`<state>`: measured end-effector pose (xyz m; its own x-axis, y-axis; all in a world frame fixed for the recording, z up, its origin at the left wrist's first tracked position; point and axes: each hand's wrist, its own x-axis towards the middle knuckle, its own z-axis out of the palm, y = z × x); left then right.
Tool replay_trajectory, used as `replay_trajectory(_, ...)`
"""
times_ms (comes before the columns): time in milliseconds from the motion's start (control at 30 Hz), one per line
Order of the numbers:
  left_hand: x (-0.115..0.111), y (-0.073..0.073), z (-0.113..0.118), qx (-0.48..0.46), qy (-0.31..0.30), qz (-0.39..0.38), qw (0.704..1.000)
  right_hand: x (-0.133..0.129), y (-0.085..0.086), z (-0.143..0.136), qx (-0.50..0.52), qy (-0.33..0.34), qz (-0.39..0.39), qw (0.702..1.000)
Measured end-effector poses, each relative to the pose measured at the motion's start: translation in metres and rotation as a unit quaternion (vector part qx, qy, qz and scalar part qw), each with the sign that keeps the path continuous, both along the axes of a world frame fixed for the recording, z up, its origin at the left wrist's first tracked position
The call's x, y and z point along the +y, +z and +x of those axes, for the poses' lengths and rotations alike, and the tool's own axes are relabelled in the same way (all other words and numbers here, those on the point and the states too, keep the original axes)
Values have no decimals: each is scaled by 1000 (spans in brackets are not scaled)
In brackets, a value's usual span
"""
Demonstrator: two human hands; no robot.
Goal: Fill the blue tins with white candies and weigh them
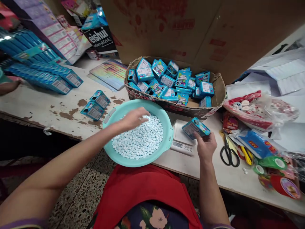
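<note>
Small box (195,128) pinched by right hand (206,147) right of basin (137,161), likely light, crushable, best gripped by side edges; left hand (135,119) above candies (140,140), fingers loosely curled, contents unclear.

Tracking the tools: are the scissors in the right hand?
No, the right hand holds a blue box; the scissors lie on the table.

the only view looks out from the person's head, forward and steeply down across the tabletop (176,163). it sits right above the red apron (143,184), close enough that both forearms reach in from the bottom of the frame. the round basin (168,127) lies near, around the middle; the open carton (166,105) is farther off, and a tall cardboard panel (202,31) blocks much of the distance.
</note>
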<state>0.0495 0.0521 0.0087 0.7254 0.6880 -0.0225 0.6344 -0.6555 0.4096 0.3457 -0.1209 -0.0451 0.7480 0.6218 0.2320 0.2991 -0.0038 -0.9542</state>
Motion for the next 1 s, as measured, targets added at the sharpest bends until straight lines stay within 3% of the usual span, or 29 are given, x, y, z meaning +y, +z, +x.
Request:
replay_trajectory(133,-8,-23,25,140,-117,-11,983,3,41,-13,-25,-21,72,997)
replay_trajectory(233,-11,-29,29,153,-116,-9,981,1,61,-33,-25,16,81,996)
replay_trajectory(333,-14,-26,14,155,-127,-5,980,-2,66,-57,-11,87,69,994)
replay_trajectory(433,-18,-15,-10,138,-119,-11,983,0,64,-82,-16,167,43,985)
replay_trajectory(567,-24,19,-37,-23,-8,-66,998,10,61,-108,-72,258,6,963)
replay_trajectory(667,-37,54,-41,-200,73,-90,973,19,58,-122,-114,293,-21,949)
replay_trajectory(767,-53,76,-33,-289,55,-64,954,25,53,-132,-142,313,-37,938)
replay_trajectory(867,-61,81,-25,-257,-17,-38,966,27,50,-137,-150,329,-41,932)
replay_trajectory(1000,-58,77,-28,-248,-23,-21,968,27,48,-138,-141,327,-38,934)
